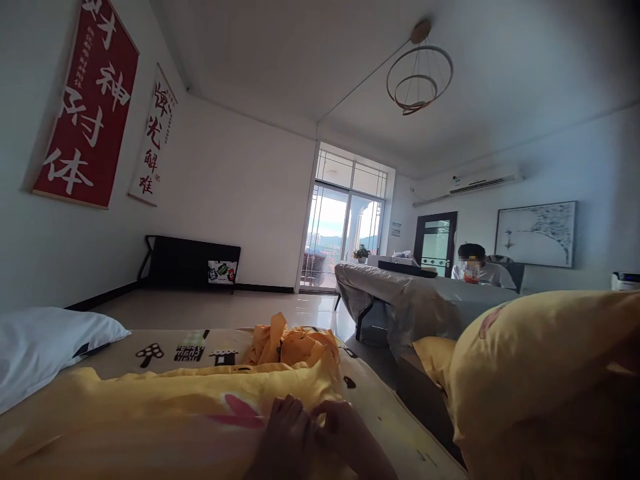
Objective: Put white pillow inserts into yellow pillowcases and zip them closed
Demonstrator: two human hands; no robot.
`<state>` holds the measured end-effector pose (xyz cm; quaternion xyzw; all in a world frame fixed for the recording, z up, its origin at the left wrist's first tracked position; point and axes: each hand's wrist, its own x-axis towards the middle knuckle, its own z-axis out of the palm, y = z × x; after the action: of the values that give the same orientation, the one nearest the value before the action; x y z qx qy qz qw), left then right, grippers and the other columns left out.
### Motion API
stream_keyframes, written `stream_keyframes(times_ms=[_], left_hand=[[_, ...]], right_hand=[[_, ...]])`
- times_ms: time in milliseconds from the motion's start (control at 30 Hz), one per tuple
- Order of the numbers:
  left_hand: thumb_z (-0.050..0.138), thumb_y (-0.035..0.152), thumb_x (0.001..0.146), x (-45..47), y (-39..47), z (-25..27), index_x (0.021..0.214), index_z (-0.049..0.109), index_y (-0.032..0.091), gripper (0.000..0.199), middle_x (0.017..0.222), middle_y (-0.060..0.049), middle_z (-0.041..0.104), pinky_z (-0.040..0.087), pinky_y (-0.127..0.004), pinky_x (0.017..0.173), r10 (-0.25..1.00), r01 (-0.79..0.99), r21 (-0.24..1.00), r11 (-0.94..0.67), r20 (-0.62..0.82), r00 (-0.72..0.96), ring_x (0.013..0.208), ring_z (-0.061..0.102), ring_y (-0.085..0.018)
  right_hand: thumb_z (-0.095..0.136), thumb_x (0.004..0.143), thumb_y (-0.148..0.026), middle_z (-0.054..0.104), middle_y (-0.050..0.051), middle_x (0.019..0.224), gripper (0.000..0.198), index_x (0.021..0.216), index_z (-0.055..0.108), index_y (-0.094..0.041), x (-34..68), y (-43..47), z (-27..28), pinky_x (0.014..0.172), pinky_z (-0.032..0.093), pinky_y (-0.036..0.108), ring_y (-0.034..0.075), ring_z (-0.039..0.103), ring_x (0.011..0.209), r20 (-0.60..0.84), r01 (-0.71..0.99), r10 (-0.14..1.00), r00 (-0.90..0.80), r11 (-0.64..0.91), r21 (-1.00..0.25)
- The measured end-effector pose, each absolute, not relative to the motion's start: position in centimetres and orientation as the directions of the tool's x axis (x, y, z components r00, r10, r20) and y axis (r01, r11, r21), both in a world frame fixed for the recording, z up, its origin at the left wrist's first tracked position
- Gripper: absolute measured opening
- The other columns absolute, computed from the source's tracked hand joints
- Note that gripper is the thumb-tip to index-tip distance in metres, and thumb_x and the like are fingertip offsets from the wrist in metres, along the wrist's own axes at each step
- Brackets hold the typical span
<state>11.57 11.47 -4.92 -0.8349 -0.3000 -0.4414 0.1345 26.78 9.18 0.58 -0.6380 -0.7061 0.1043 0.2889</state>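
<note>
Dim interior, lit by daylight through the far glass doors [346, 230]; glare whitens the floor [306, 308] before them. Left hand [287, 427] and right hand [345, 430] shadowed; near yellow pillow [175, 400] softly blurred. Right-hand corners darken; wide-angle distortion slants the left scroll [93, 110].

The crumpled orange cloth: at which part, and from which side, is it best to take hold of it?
Probably pinch the raised tip of the orange cloth, coming from above. It stands up from the crumpled heap, so fingers could likely close around it. The yellow pillow lies between the cloth and the left hand and right hand, so a low approach from the near side looks blocked.
</note>
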Motion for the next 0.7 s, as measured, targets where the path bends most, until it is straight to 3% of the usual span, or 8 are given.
stream_keyframes(times_ms=[100,300,533,700], left_hand=[[0.048,0.010,0.082,11.54,11.55,-5.17,0.089,0.062,0.021,0.019,0.081,-0.004,0.062,0.028,-0.042,0.082,0.373,0.634,0.002,-0.774,0.810,0.453,0.083,0.047,-0.022],[0.049,0.007,0.080,11.64,11.82,-5.51,0.084,0.063,0.020,0.020,0.081,-0.004,0.062,0.025,-0.042,0.086,0.411,0.648,0.055,-0.760,0.813,0.413,0.084,0.048,-0.022],[0.041,0.008,0.084,11.62,11.42,-4.86,0.079,0.061,0.019,0.023,0.084,-0.005,0.061,0.026,-0.039,0.083,0.495,0.615,0.221,-0.757,0.809,0.318,0.083,0.049,-0.021],[0.049,0.007,0.080,11.53,11.71,-5.02,0.086,0.063,0.021,0.020,0.082,-0.003,0.063,0.023,-0.040,0.081,0.430,0.649,0.047,-0.759,0.784,0.447,0.083,0.047,-0.022]], right_hand=[[0.060,0.069,-0.027,0.066,0.002,0.062,0.015,0.072,0.074,-0.027,27.00,8.83,0.71,0.056,0.044,0.026,0.019,0.060,0.062,0.279,0.824,0.960,-0.042,0.191,-0.534],[0.056,0.069,-0.022,0.069,0.004,0.065,0.019,0.060,0.072,-0.027,26.23,9.06,0.67,0.062,0.045,0.029,0.021,0.062,0.067,0.353,0.836,0.935,-0.023,0.212,-0.506],[0.057,0.066,-0.020,0.069,0.002,0.065,0.017,0.064,0.073,-0.024,26.19,9.46,0.74,0.064,0.044,0.027,0.019,0.060,0.066,0.341,0.867,0.940,-0.025,0.190,-0.460],[0.055,0.067,-0.019,0.068,0.002,0.062,0.019,0.064,0.073,-0.023,26.01,9.32,0.79,0.062,0.042,0.025,0.018,0.058,0.064,0.335,0.875,0.942,-0.022,0.180,-0.449]])
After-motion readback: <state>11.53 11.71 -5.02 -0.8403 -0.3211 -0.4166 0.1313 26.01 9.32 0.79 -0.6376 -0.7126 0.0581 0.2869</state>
